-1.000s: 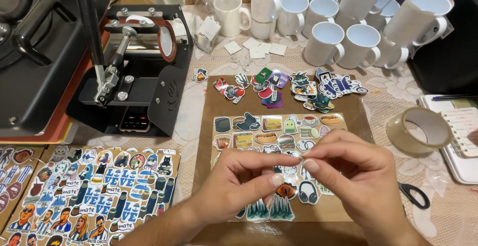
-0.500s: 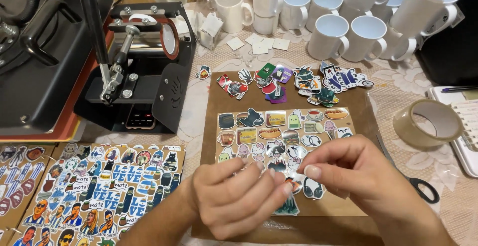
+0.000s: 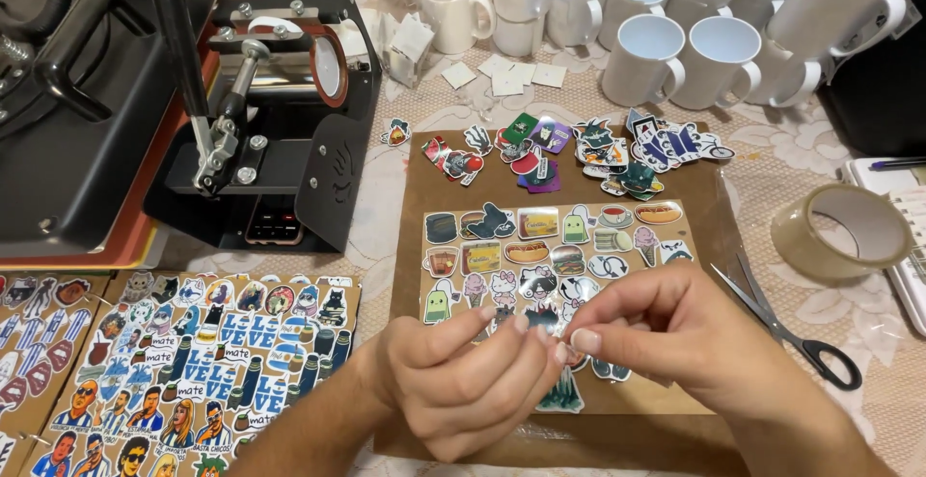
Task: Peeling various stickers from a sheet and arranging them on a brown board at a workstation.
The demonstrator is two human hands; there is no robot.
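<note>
Lace-covered table with white mugs (image 3: 666,53), mug press (image 3: 280,110), tape roll (image 3: 841,231), scissors (image 3: 786,327); over brown board (image 3: 704,217), left hand (image 3: 463,381) and right hand (image 3: 666,332) pinching small sticker (image 3: 562,350) between fingertips.

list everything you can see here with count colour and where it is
white ceramic mugs: about a dozen, white, back of the table
black mug heat press: one, black with a red-rimmed barrel, back left
flat heat press: one, black, far left
brown cardboard sheet: one, brown, centre
small die-cut stickers: many, mixed colours, laid in rows on the cardboard, with a loose pile behind them
printed sticker sheets: at least two, multicoloured, front left
roll of clear packing tape: one, tan, right
black-handled scissors: one, right of the cardboard
small white paper squares: several, by the mugs
left hand: fingertips pinched at a small sticker, front centre
right hand: fingertips meeting the left's over the stickers
</note>
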